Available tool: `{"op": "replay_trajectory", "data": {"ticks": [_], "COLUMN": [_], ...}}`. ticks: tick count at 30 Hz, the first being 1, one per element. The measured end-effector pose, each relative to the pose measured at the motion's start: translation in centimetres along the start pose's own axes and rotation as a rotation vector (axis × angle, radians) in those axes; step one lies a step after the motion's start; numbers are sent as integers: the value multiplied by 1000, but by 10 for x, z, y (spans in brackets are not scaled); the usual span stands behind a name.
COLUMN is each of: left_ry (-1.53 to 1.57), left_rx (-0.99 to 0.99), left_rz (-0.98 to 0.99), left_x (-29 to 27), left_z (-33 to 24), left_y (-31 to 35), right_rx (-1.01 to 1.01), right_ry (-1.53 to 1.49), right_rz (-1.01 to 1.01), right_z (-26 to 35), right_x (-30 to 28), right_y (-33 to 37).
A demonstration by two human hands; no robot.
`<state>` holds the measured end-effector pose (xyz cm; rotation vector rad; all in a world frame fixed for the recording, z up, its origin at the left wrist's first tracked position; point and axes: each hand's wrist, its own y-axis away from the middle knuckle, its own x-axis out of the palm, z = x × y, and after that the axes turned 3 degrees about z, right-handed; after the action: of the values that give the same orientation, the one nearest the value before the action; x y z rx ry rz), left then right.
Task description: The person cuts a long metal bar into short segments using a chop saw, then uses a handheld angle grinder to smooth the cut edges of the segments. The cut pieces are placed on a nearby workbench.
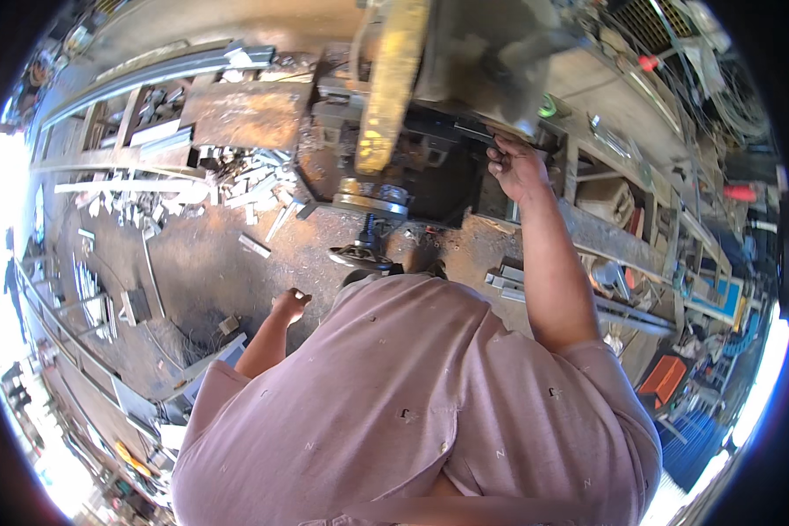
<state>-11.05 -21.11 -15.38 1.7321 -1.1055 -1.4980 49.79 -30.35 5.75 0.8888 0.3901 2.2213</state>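
Observation:
My right hand (519,168) reaches forward to the right side of a large machine. Its fingers are curled at the end of a dark, narrow part beneath the grey machine housing (482,61); what they hold is hidden. Low at my left side hangs my left hand (291,304), loosely bent, with nothing visible in it. Before me a worn yellow machine arm (386,88) stands over a round metal piece (373,197). Closer to my body, a handwheel (359,256) sits on a dark threaded shaft (367,230).
Metal offcuts (254,180) lie heaped on the left, by a rusty plate (245,114). A wooden-looking rack (618,232) with metal pieces stands at right. Behind it are an orange case (664,380) and a blue tray (714,300). A long rod (152,272) lies on the floor at left.

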Motion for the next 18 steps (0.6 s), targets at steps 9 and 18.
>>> {"op": "replay_trajectory", "data": {"ticks": [9,18], "left_ry": [-33,-164], "left_rx": [89,152], "left_rz": [-24,-49], "left_x": [-8,-8], "left_z": [-31,-76], "left_y": [2,8], "right_rx": [-285,-220], "right_ry": [-421,-536], "right_rz": [25,-35], "right_z": [28,-12], "right_x": [-176,-237], "right_y": [141,147]}}
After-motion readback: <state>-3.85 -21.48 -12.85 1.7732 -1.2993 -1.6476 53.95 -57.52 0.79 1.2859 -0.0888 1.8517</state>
